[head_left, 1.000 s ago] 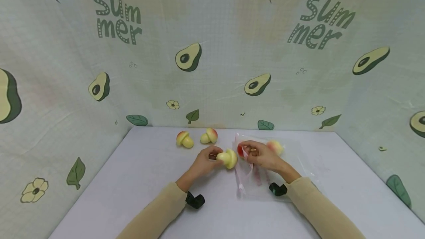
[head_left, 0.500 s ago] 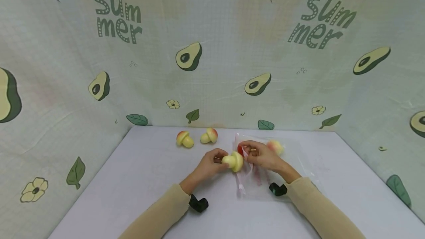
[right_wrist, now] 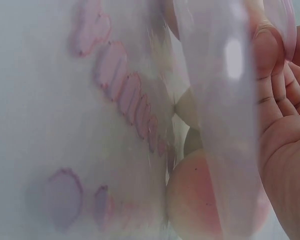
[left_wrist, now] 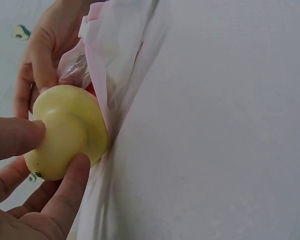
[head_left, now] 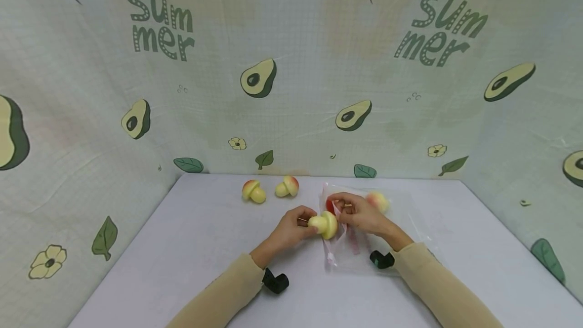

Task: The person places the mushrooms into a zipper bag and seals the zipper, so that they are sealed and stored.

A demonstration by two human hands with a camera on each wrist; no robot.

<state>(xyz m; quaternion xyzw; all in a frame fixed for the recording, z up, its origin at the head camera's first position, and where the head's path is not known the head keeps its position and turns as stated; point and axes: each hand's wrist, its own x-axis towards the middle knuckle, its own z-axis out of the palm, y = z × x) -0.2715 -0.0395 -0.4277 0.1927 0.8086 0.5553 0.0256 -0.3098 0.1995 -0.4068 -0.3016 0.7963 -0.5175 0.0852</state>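
Centrally, on a pale surface (head_left: 205,252), two bare hands meet at the open edge of a clear plastic bag (head_left: 364,263). The left hand (head_left: 290,229) grasps a yellow mushroom-shaped piece (head_left: 324,224) by its stem, between thumb and fingertips. The piece lies sideways in the grip, its rounded cap directed to the person's right, at the bag's pink-trimmed mouth; the left wrist view shows the cap close against that trim and a small dark spot at the stem's end. The right hand (head_left: 357,211) pinches the bag's edge between thumb and curled fingers, lifting the film beside the yellow piece.

The bag lies flat on the surface under the right hand and wrist. Through its film show a red-and-cream rounded piece (head_left: 378,200), just beyond the right hand, and a red patch (head_left: 330,206) by the fingertips, its shape mostly hidden. The right wrist view, partly blurred, shows pink and purple printed marks (right_wrist: 110,70) on the film.

Farther back, to the left of the bag, two more mushroom-shaped pieces with red-blushed caps lie near each other but apart: one at left (head_left: 253,191), one at right (head_left: 287,186). Beige sleeves (head_left: 227,287) cover both forearms, with a small black device (head_left: 275,282) at each wrist. Behind hangs a pale cloth (head_left: 296,135) printed with avocados, leaves, flowers and the word "summer".
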